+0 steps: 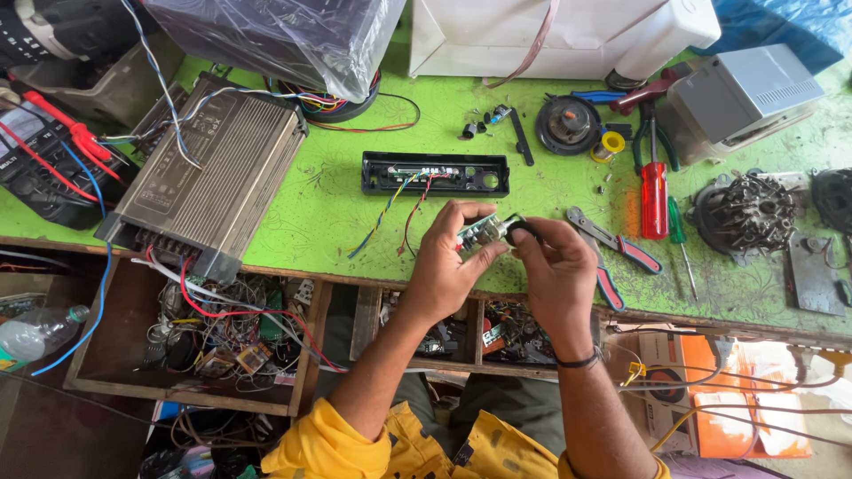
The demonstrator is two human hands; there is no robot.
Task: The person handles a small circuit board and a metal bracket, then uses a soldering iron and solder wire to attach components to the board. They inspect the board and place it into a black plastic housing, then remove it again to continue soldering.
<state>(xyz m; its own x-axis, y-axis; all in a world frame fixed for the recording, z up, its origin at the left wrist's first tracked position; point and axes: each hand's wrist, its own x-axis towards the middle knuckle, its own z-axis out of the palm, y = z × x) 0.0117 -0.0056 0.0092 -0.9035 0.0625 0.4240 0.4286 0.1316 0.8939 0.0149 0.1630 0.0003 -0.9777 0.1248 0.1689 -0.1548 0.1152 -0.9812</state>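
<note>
Centrally in the frame, two bare hands are meeting above the front edge of a green workbench. The left hand is closing its fingers around a small circuit board, gripping it from the left side. The right hand is pinching the board's right end, where a dark rounded part is sitting under the thumb and forefinger. One dark band is circling the right wrist, and two yellow sleeves are showing at the bottom edge.

Just above the hands, one black rectangular plastic housing is lying open on the bench, with coloured wires trailing from it toward the board. At the left, one large ribbed metal power supply is lying at a slant, with a bundle of wires spilling from its lower end. At the right of the hands, one pair of red-handled pliers is lying beside one red-handled screwdriver and one thinner green-handled screwdriver. At the far left, one multimeter with two red probes is resting. Below the bench edge at lower left, one open wooden drawer is holding a tangle of wires and small parts, too many to count.
</note>
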